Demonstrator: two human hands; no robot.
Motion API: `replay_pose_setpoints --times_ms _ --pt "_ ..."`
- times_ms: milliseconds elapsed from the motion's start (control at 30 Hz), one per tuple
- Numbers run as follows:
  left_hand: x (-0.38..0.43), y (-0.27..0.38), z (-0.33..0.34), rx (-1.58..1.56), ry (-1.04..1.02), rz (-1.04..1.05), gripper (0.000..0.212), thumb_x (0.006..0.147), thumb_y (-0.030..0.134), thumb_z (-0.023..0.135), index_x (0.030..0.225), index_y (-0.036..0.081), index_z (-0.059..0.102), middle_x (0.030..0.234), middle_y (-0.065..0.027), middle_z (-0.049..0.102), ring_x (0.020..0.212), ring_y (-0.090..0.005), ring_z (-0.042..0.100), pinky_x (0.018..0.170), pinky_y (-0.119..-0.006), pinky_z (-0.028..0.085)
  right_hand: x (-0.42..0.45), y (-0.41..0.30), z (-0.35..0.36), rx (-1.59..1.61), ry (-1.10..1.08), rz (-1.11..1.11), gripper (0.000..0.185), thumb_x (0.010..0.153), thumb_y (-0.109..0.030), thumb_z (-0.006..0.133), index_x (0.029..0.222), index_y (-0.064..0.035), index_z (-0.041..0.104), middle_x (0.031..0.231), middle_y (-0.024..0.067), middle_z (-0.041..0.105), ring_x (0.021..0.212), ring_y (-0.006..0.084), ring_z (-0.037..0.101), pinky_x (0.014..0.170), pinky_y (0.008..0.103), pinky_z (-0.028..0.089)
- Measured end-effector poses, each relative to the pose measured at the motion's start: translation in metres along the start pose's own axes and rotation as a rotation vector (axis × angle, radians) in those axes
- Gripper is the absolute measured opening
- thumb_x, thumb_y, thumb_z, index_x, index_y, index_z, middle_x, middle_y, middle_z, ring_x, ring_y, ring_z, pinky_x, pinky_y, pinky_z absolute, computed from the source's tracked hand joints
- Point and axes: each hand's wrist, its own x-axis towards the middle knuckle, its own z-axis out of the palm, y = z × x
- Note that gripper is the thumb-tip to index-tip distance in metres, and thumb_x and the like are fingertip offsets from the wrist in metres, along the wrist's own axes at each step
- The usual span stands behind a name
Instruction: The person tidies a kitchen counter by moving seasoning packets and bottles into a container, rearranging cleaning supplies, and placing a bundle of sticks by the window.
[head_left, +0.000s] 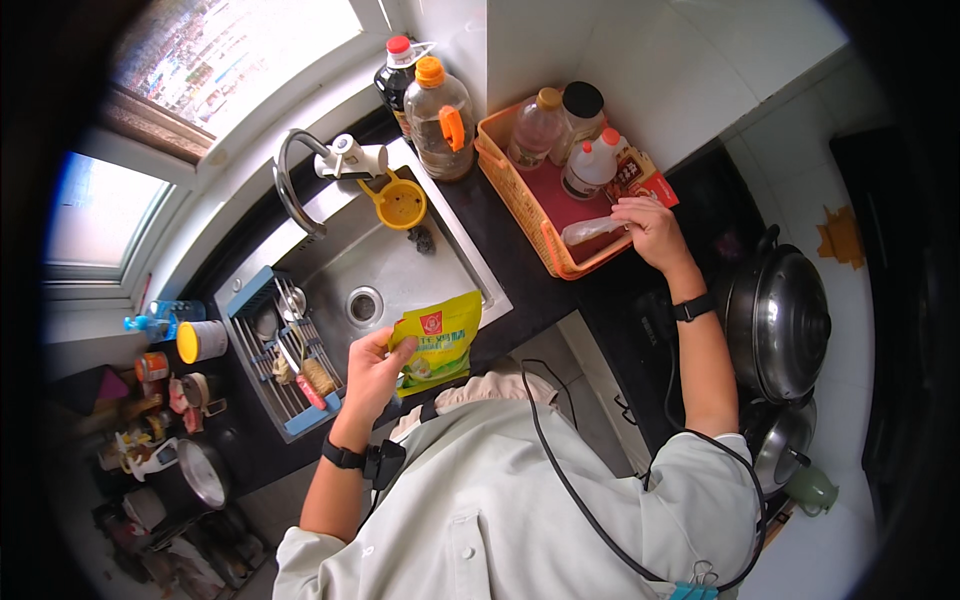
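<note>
My left hand (380, 367) grips the upper left edge of a yellow-green seasoning packet (439, 341), held upright before the sink's near edge. At the right, my right hand (651, 229) pinches one end of a small translucent plastic bag (591, 229) over the near end of an orange plastic basket (526, 217). Inside the basket stand a clear bottle with a yellow cap (537, 129), a jar with a black lid (583, 112) and a white bottle with a red cap (589, 171). A red printed packet (646, 180) leans at the basket's right side.
A stainless steel sink (401, 277) holds a yellow strainer (400, 204) and a drying rack (259, 356), with the faucet (289, 180) behind. Two large bottles, one with an orange handle (439, 124), stand between sink and basket. A lidded steel pot (784, 322) is at the right.
</note>
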Motion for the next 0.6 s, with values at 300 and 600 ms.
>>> replay_pose_setpoints --times_ms 300,600 --pt "0.006 -0.003 0.005 0.001 -0.020 0.021 0.011 0.090 0.007 0.064 0.093 -0.004 0.064 0.079 0.0034 0.060 0.073 -0.0024 0.050 0.064 -0.020 0.041 -0.001 -0.024 -0.016 -0.042 -0.281 0.205 0.022 0.067 0.000 0.055 0.083 -0.0032 0.069 0.091 0.0135 0.069 0.090 0.0310 0.063 0.087 0.0392 0.048" --pt "0.013 0.010 0.020 0.050 -0.049 0.080 0.011 0.089 0.008 0.065 0.092 -0.003 0.065 0.076 0.0040 0.059 0.068 -0.0022 0.048 0.058 -0.021 0.039 0.024 -0.046 0.003 -0.066 -0.106 0.138 0.025 0.071 -0.005 0.060 0.095 -0.0037 0.067 0.093 0.0136 0.068 0.095 0.0311 0.062 0.089 0.0408 0.047"
